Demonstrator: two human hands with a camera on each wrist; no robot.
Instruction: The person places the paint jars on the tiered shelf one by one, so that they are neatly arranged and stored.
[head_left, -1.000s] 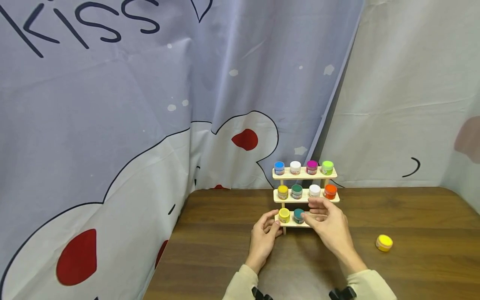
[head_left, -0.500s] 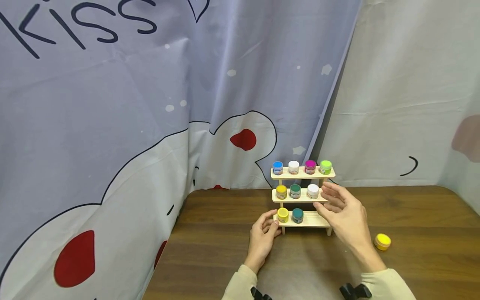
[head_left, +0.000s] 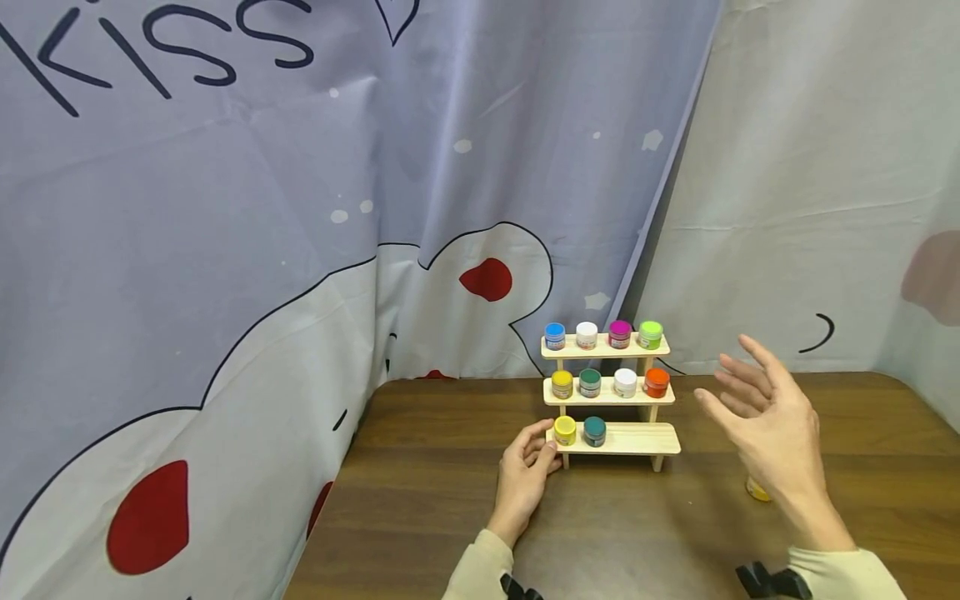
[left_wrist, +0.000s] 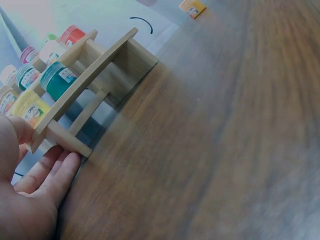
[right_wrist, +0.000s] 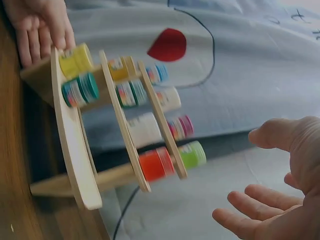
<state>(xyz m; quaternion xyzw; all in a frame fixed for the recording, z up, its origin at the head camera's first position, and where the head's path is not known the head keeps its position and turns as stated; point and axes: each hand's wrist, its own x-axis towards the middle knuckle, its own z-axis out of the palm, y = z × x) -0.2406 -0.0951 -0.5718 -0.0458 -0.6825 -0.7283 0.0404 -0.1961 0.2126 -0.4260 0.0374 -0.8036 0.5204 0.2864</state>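
A three-tier wooden rack [head_left: 637, 438] stands on the table with small paint jars on its shelves. My left hand [head_left: 521, 487] holds the left end of the lowest shelf. In the left wrist view its thumb lies by the shelf edge and its fingers are at the leg. A yellow jar [head_left: 565, 430] and a teal jar [head_left: 595, 431] sit on the left half of that shelf. To the right of the rack, my right hand [head_left: 780, 437] is in the air with fingers spread, holding nothing. It partly hides a loose yellow jar [head_left: 757, 492] on the table.
The middle shelf carries yellow, green, white [head_left: 625, 382] and orange-red [head_left: 656, 383] jars. On the top shelf are blue [head_left: 555, 336], white, magenta and light green [head_left: 650, 335] jars. Printed curtains [head_left: 465, 192] hang behind and left of the wooden table [head_left: 420, 500].
My right hand has moved from beside the teal jar out to the right, its fingers spreading, and now covers part of the loose yellow jar. The left hand stays at the rack.
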